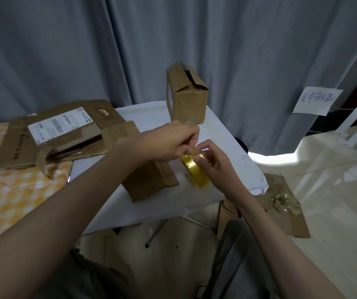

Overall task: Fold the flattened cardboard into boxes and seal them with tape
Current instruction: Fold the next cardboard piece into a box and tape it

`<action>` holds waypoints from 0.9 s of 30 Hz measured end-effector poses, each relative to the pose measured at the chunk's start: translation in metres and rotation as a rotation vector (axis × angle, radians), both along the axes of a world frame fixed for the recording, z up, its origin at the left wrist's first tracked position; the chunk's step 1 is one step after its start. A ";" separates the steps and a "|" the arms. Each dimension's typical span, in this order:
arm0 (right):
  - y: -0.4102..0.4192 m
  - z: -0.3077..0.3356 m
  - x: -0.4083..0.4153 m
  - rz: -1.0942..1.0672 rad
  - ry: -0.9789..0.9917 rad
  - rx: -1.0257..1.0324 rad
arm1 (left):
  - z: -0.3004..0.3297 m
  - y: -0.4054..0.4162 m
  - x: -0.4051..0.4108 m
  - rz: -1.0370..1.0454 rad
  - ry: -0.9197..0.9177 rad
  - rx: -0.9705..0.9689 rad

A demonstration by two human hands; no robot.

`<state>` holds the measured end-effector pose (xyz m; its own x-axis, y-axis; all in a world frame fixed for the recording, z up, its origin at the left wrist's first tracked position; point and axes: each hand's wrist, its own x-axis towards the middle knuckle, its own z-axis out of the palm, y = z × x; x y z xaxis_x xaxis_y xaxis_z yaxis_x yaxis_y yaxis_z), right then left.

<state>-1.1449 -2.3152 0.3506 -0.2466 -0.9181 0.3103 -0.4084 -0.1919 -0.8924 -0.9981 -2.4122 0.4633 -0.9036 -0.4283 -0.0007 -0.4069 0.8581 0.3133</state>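
Left hand (169, 143) pinches tape end, right hand (213, 160) curled round tape roll (195, 169) above counter's (238, 147) right edge; strip may tear or restick

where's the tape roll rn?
In the head view, the yellow tape roll is just right of centre, held between the left hand and the right hand above the white table, beside the flat cardboard piece.

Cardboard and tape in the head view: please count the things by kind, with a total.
Folded-up boxes: 2, the standing box and the low box under the left hand.
Flattened cardboard pile: 1.
Cardboard sheet on the floor: 1.
Tape roll: 1, held by the right hand.
Total: 5.
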 end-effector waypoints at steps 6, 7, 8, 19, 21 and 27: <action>0.008 0.000 -0.003 0.033 0.058 -0.038 | -0.003 -0.015 -0.005 0.107 0.070 -0.019; 0.009 0.002 -0.003 0.030 0.073 -0.042 | -0.008 -0.017 -0.007 0.124 0.068 -0.008; 0.010 0.004 -0.003 0.025 0.089 -0.046 | -0.012 -0.018 -0.009 0.139 0.075 0.005; -0.051 0.011 -0.009 0.020 0.333 0.072 | 0.002 -0.025 0.055 0.359 0.172 -0.153; -0.067 -0.002 -0.008 0.009 0.412 0.136 | 0.000 -0.023 0.077 0.396 0.159 -0.157; -0.075 -0.034 -0.001 -0.001 0.609 0.235 | -0.023 -0.011 0.114 0.419 0.284 -0.110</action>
<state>-1.1456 -2.3902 0.3168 -0.0907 -0.9784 0.1856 -0.8542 -0.0194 -0.5197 -0.8840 -2.4231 0.4403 -0.6127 -0.7373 0.2846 -0.6348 0.6737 0.3784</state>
